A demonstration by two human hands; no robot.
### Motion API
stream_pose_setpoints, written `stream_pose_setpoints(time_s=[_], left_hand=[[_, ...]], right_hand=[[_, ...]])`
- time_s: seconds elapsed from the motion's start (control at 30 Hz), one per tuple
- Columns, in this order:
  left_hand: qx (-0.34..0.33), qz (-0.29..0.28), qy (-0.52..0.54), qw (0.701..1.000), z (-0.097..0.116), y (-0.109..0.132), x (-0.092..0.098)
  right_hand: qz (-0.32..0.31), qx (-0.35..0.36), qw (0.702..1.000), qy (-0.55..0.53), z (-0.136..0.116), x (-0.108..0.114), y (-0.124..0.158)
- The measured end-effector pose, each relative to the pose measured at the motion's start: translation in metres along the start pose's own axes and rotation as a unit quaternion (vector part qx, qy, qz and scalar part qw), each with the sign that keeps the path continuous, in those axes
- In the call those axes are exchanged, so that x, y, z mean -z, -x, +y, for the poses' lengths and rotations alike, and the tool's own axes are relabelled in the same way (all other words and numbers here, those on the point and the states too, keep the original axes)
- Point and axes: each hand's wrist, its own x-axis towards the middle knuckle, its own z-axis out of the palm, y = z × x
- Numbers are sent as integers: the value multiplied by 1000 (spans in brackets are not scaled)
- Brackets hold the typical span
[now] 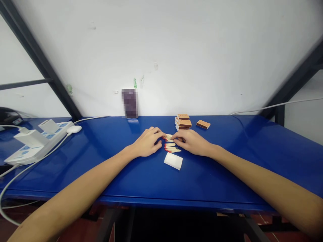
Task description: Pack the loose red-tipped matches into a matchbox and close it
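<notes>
Several red-tipped matches [170, 145] lie in small rows on the blue tabletop between my hands, their heads to the left. My left hand [148, 142] is at the heads of the far row, its index finger stretched out to touch them and the thumb held apart. At the plain ends of the same matches is my right hand [192, 142], its thumb and index finger close together on the sticks. Just nearer to me lies a white matchbox tray [173, 161], which looks turned bottom up. The tips of the far matches are partly hidden by my fingers.
Behind my right hand stands a stack of orange-brown matchboxes [184, 123], with one more matchbox [203, 124] to its right. A white power strip [37, 148] with chargers and cables lies at the left. A pixelated dark rectangle [130, 103] leans against the wall.
</notes>
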Motion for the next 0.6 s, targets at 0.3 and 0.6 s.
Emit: stream_pose_setpoints(time_s=[0.3, 0.6], left_hand=[[-2, 1, 0, 1000, -1, 0, -1], [-3, -1, 2, 1000, -1, 0, 0]], right_hand=[[-5, -7, 1000, -8, 2, -1, 0], [-5, -4, 1000, -13, 2, -1, 0]])
